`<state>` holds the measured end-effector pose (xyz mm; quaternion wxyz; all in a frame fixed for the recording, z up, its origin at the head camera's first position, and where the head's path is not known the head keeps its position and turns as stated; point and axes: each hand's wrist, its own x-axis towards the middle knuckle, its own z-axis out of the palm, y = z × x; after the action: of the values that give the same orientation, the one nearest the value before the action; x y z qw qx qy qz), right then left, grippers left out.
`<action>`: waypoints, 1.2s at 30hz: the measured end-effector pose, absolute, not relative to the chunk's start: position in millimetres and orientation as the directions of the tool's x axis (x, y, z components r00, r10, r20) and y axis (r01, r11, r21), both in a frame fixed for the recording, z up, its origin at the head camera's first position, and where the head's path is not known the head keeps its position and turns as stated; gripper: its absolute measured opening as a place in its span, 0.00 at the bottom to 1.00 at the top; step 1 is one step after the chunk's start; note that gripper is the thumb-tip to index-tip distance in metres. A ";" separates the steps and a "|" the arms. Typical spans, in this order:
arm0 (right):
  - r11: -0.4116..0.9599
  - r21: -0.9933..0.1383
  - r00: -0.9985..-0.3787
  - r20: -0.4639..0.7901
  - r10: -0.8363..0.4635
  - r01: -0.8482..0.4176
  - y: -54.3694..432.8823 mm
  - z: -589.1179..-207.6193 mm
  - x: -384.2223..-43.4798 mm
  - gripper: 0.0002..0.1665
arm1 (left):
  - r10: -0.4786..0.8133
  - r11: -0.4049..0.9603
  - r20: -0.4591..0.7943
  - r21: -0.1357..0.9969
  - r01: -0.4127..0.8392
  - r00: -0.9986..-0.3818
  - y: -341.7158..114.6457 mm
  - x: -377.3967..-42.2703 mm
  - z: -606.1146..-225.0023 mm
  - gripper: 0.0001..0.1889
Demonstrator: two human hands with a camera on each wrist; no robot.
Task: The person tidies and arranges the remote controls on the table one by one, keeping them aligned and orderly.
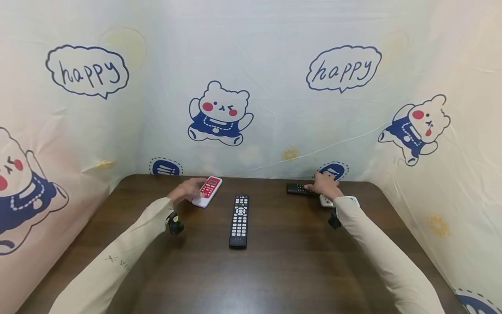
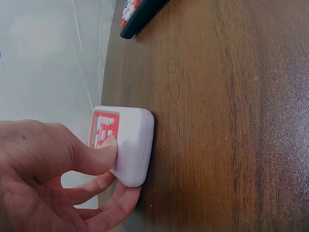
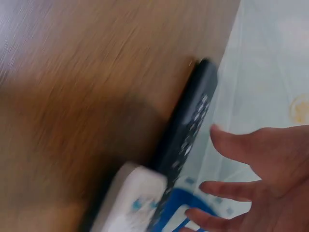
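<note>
At the back left of the table, my left hand (image 1: pixel 188 190) pinches the side of a red-and-white remote control (image 1: pixel 209 188) with a small grey display. In the left wrist view the thumb lies on top of this remote (image 2: pixel 133 145) and fingers curl under its edge. My right hand (image 1: pixel 326 185) hovers with spread fingers at the back right, over a black remote (image 1: pixel 296 189). The right wrist view shows those fingers (image 3: pixel 231 191) apart from the black remote (image 3: pixel 186 125). A white remote (image 1: pixel 325 201) lies beside it, partly hidden under the right wrist.
A long black remote with white buttons (image 1: pixel 239 222) lies lengthwise at the middle of the brown wooden table (image 1: pixel 274 270). A patterned cloth (image 1: pixel 274 122) with bear drawings hangs at the table's back edge and both sides.
</note>
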<state>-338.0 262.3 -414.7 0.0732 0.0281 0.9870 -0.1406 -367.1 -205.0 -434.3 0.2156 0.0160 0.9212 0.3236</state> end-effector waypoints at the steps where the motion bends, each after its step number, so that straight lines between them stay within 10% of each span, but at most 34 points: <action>1: 0.955 -0.278 -0.979 -0.198 0.052 0.107 267.0 -416.3 -336.1 0.47 | 0.168 0.791 -0.388 0.601 -0.111 -0.906 -204.9 -367.0 -435.4 0.37; 6: 0.917 -0.349 -0.947 -0.312 0.081 0.193 288.0 -426.5 -324.0 0.56 | 0.178 0.792 -0.388 0.602 -0.102 -0.904 -205.6 -361.8 -434.6 0.37; 16: 0.785 -0.586 -0.954 -0.298 0.019 0.199 304.0 -438.2 -328.5 0.35 | 0.180 0.790 -0.390 0.604 -0.103 -0.903 -207.9 -359.2 -436.7 0.37; 29: 0.763 -0.640 -0.984 -0.059 -0.166 -0.091 297.8 -411.9 -329.6 0.19 | 0.168 0.800 -0.397 0.590 -0.110 -0.902 -207.4 -358.9 -438.5 0.37; 36: 0.416 -0.909 -0.990 -0.091 -0.111 0.037 290.3 -397.5 -333.7 0.26 | 0.169 0.810 -0.388 0.578 -0.097 -0.906 -205.3 -365.6 -434.4 0.37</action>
<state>-333.7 290.3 -397.5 0.0684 -0.0222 0.8387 -0.5398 -365.6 -205.3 -434.4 0.2160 0.0193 0.9266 0.3073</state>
